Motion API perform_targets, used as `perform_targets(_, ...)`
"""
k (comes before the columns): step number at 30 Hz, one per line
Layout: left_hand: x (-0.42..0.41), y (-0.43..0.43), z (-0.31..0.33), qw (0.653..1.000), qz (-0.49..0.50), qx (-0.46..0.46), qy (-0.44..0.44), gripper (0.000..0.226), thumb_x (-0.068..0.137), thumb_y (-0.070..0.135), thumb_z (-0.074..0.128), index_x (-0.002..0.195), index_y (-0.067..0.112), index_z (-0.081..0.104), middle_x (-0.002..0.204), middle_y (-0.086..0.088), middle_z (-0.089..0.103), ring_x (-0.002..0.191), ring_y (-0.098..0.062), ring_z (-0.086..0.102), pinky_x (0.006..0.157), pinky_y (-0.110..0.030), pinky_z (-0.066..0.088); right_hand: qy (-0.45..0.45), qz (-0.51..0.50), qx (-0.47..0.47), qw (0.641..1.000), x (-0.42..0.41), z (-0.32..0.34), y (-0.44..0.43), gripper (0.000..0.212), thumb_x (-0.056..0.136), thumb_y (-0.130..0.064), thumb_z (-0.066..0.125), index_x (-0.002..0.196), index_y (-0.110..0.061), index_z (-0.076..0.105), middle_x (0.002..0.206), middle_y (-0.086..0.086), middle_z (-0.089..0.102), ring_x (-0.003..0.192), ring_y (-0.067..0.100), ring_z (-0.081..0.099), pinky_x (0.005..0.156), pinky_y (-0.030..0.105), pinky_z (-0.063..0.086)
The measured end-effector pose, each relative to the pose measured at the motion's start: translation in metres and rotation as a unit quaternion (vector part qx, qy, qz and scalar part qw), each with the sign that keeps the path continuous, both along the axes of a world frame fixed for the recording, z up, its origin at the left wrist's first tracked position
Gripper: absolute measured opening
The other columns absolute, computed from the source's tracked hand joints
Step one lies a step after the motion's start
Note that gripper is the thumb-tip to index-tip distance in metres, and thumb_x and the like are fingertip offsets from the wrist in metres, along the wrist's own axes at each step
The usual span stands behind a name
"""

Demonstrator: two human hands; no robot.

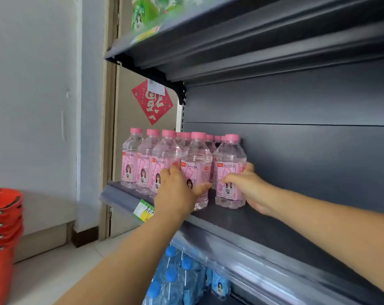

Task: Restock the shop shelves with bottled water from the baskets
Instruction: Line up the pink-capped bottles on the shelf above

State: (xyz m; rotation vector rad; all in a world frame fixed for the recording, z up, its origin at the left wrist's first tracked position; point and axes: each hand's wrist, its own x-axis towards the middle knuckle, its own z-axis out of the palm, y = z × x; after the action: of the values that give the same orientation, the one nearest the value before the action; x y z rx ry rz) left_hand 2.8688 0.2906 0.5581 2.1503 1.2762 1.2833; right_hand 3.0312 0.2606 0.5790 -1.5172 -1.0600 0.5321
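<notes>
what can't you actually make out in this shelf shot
Head view:
Rear pink-capped clear plastic bottles: hidden by front row, count unclear.
Green-labelled goods on top shelf: blurred, cut by top edge.
Stacked red plastic baskets: cut by left edge, contents unseen.
Green-yellow paper price tag: print too small.

Soft, even daylight here, brightest on the pale wall (32,84) at left. The underside of the top shelf (274,51) sits in shade, and the back panel (296,161) is dim and flat. Centre is sharp: labels on the bottles (195,172) read clearly, with small glints on the plastic. Green packs (144,14) up top smear into blur, baskets (4,227) go soft at the edge. Shelf lines bow with the wide lens.
</notes>
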Motion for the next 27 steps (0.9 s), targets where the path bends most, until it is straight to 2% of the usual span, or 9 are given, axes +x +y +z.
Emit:
perform_targets(3,0.001,-0.001,-0.012,0.998,0.033,0.059,0.002,0.085,0.074,0.059,0.064,0.134,0.009,0.031,0.128,-0.009,0.036,0.113,-0.029,0.049,0.081,-0.042,0.047,-0.189,-0.02,-0.134,0.973,0.008,0.007,0.003,0.074,0.075,-0.043,0.071,0.137,-0.024,0.035,0.139,0.006,0.032,0.125,0.023,0.04,0.109,0.037,0.034)
perform_targets(5,0.003,0.0,-0.017,0.996,0.037,0.085,-0.013,0.087,0.075,0.052,0.068,0.139,0.011,0.027,0.129,-0.007,0.036,0.116,-0.027,0.047,0.082,-0.041,0.046,-0.24,-0.021,-0.178,0.954,0.011,0.007,0.001,0.065,0.081,-0.04,0.069,0.136,-0.021,0.041,0.139,0.007,0.029,0.119,0.022,0.043,0.097,0.031,0.043)
perform_targets(8,0.004,0.004,-0.02,0.995,0.03,0.095,-0.03,0.088,0.072,0.046,0.072,0.139,0.011,0.027,0.127,-0.007,0.036,0.116,-0.028,0.046,0.081,-0.041,0.044,-0.159,0.016,-0.159,0.974,0.006,-0.004,0.007,0.04,0.081,-0.034,0.07,0.111,-0.018,0.049,0.116,0.003,0.052,0.086,0.011,0.053,0.063,0.021,0.047)
perform_targets(12,0.005,0.005,-0.022,0.993,0.027,0.11,-0.033,0.085,0.073,0.045,0.072,0.139,0.013,0.028,0.126,-0.005,0.038,0.114,-0.026,0.048,0.081,-0.04,0.045,-0.13,-0.007,-0.112,0.985,0.002,-0.013,0.023,0.039,0.078,-0.036,0.072,0.103,-0.017,0.05,0.1,0.003,0.059,0.076,0.012,0.055,0.057,0.022,0.045)
perform_targets(16,0.005,0.005,-0.022,0.992,0.029,0.116,-0.025,0.082,0.075,0.047,0.071,0.138,0.013,0.029,0.129,-0.005,0.039,0.117,-0.025,0.047,0.087,-0.039,0.045,-0.138,-0.027,-0.1,0.985,0.002,-0.01,0.029,0.026,0.082,-0.031,0.07,0.082,-0.02,0.047,0.087,0.0,0.057,0.075,0.013,0.057,0.056,0.023,0.048)
perform_targets(18,0.005,0.005,-0.023,0.992,0.03,0.12,-0.021,0.082,0.076,0.047,0.07,0.138,0.012,0.03,0.129,-0.006,0.039,0.12,-0.026,0.043,0.093,-0.038,0.04,-0.153,-0.058,-0.097,0.982,-0.001,-0.012,0.032,0.027,0.083,-0.033,0.069,0.094,-0.015,0.052,0.097,0.003,0.059,0.079,0.016,0.059,0.059,0.026,0.053)
perform_targets(22,0.006,0.006,-0.021,0.993,0.034,0.117,-0.004,0.081,0.075,0.047,0.071,0.135,0.009,0.033,0.127,-0.009,0.04,0.118,-0.03,0.044,0.092,-0.039,0.04,-0.203,-0.141,-0.059,0.967,-0.002,-0.021,0.038,0.065,0.075,-0.044,0.074,0.126,-0.013,0.049,0.125,0.008,0.054,0.101,0.027,0.061,0.08,0.043,0.056)
perform_targets(24,0.005,0.003,-0.019,0.995,0.029,0.099,0.012,0.081,0.076,0.047,0.068,0.136,0.01,0.029,0.13,-0.008,0.036,0.116,-0.03,0.048,0.084,-0.042,0.045,-0.193,-0.146,-0.035,0.97,-0.004,-0.023,0.038,0.075,0.07,-0.043,0.078,0.13,-0.014,0.043,0.125,0.009,0.054,0.108,0.029,0.059,0.083,0.046,0.055)
perform_targets(27,0.005,0.002,-0.016,0.993,0.038,0.103,0.041,0.077,0.078,0.047,0.066,0.134,0.009,0.029,0.13,-0.008,0.035,0.114,-0.031,0.051,0.077,-0.039,0.044,-0.185,-0.147,-0.025,0.971,-0.005,-0.023,0.037,0.066,0.07,-0.039,0.08,0.12,-0.01,0.048,0.109,0.008,0.057,0.101,0.029,0.062,0.083,0.045,0.055)
